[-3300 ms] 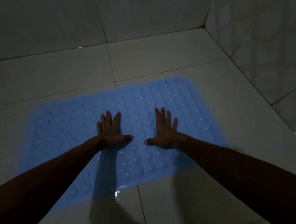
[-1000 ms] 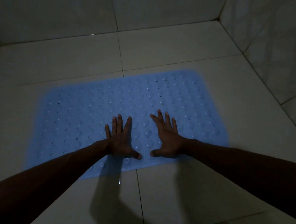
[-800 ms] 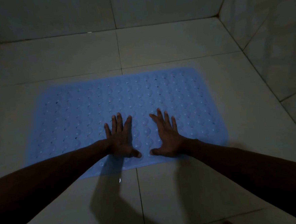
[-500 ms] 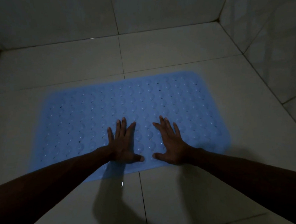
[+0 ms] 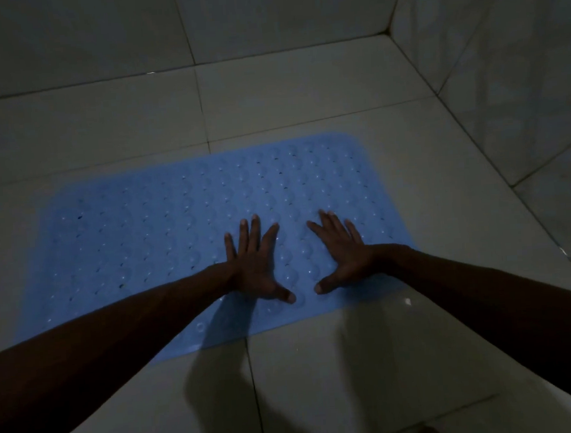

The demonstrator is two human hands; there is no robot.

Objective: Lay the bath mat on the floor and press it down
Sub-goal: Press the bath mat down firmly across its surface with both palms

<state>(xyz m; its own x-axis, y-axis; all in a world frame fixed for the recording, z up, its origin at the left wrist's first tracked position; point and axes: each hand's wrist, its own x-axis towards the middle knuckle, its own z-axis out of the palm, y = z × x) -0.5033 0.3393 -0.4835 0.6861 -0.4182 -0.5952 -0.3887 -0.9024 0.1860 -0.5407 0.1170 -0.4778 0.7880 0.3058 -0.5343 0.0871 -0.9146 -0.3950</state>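
A light blue rubber bath mat [image 5: 163, 225] with rows of round bumps and small holes lies flat on the pale tiled floor [image 5: 322, 376]. My left hand [image 5: 255, 264] rests palm down on the mat near its front edge, fingers spread. My right hand [image 5: 342, 254] lies palm down beside it, a little to the right, fingers also spread. Both thumbs point toward each other with a gap between them. Neither hand holds anything. My forearms hide parts of the mat's front edge.
The room is dim. A tiled wall [image 5: 96, 37] runs along the back and another tiled wall [image 5: 517, 65] rises on the right, meeting in the far right corner. Bare floor tiles surround the mat. Shadows of my arms fall on the near tiles.
Both hands stay flat on the mat and have slid from its middle to its front edge; in the last half second they spread slightly apart while the view shifted a little.
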